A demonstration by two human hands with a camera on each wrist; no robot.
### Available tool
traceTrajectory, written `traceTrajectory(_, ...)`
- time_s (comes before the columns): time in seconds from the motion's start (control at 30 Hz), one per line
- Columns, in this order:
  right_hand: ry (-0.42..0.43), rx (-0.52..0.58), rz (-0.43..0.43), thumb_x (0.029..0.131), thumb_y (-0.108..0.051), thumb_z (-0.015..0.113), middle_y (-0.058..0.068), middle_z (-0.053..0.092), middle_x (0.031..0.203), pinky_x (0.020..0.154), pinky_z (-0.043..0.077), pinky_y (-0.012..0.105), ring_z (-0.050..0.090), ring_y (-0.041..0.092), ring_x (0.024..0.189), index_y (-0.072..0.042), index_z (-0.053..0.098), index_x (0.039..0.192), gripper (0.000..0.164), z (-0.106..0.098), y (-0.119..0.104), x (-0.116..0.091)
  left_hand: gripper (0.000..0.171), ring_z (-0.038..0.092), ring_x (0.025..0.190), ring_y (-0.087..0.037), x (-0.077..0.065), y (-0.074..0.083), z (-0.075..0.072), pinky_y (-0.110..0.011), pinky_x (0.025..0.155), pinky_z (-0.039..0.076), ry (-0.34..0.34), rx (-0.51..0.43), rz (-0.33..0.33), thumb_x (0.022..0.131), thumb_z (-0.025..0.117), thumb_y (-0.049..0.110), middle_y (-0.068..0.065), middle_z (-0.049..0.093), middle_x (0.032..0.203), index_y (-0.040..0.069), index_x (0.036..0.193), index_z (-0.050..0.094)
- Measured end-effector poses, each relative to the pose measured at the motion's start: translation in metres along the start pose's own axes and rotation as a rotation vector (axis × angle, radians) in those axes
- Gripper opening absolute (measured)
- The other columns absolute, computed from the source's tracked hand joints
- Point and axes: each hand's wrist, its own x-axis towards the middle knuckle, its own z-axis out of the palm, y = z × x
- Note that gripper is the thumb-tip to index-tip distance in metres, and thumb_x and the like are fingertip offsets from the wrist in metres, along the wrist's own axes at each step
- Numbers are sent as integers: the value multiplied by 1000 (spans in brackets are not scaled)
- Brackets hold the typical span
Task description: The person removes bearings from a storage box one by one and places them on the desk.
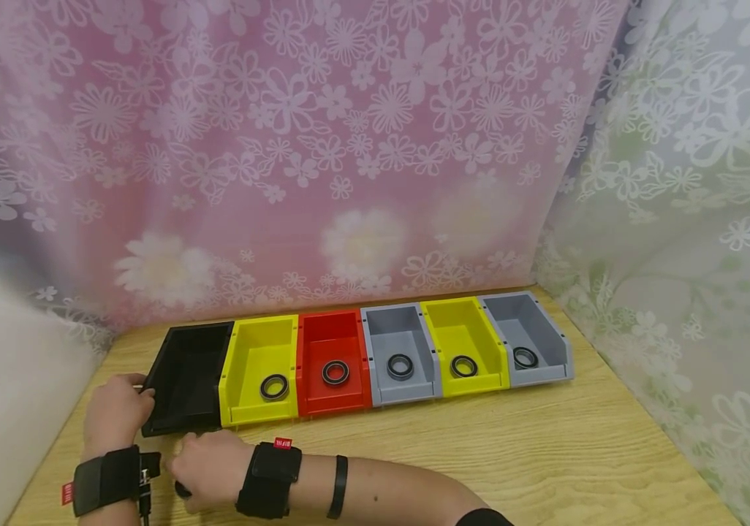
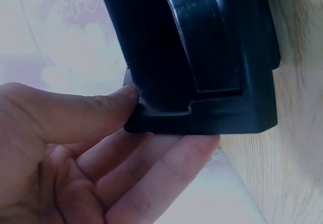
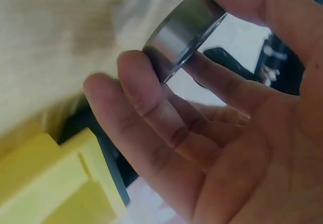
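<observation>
Bearing ring (image 3: pixel 184 32) pinched in right hand (image 3: pixel 222 133); left hand (image 2: pixel 75 153) grips black bin (image 2: pixel 202 57); red wrist tag (image 1: pixel 282 443) unreadable.

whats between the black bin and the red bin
In the head view, one yellow bin sits between the black bin and the red bin, touching both. It holds a single bearing ring.

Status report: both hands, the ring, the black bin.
Left hand grips black bin at its corner. Right hand pinches metal ring near bin's front. Black bin holds no ring; nothing blocking.
</observation>
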Motion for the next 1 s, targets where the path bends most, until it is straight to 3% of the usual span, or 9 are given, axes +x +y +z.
traceTrajectory(0.17, 14, 17, -22, 91, -47, 76, -13, 60, 97, 57, 42, 16, 48, -2, 72, -33, 66, 122, 36, 13, -3, 0, 37, 63, 90, -57, 0, 0, 1, -57, 68, 55, 2, 3, -2, 94, 61, 4, -41, 64, 109, -23, 119, 59)
traceTrajectory(0.53, -12, 51, -32, 95, -46, 71, -12, 56, 98, 54, 40, 16, 49, 0, 67, -32, 63, 132, 40, 18, -5, -2, 37, 63, 91, -58, 2, 2, 2, -58, 70, 54, 16, 11, -2, 94, 61, 3, -41, 64, 110, -23, 120, 58)
traceTrajectory(0.77, -18, 99, -32, 97, -49, 69, -13, 56, 96, 55, 41, 16, 48, -1, 69, -31, 64, 130, 38, 18, -9, 0, 37, 63, 90, -57, 1, 2, 1, -57, 69, 54, 8, 13, -12, 94, 61, 4, -42, 63, 109, -23, 119, 58)
traceTrajectory(1.0, 26, 34, -23, 97, -50, 68, -14, 57, 96, 55, 44, 17, 50, -2, 69, -31, 66, 125, 34, 24, -13, 3, 37, 64, 88, -56, 2, 0, 2, -55, 66, 54, -15, 13, -12, 95, 60, 4, -41, 64, 109, -23, 122, 58)
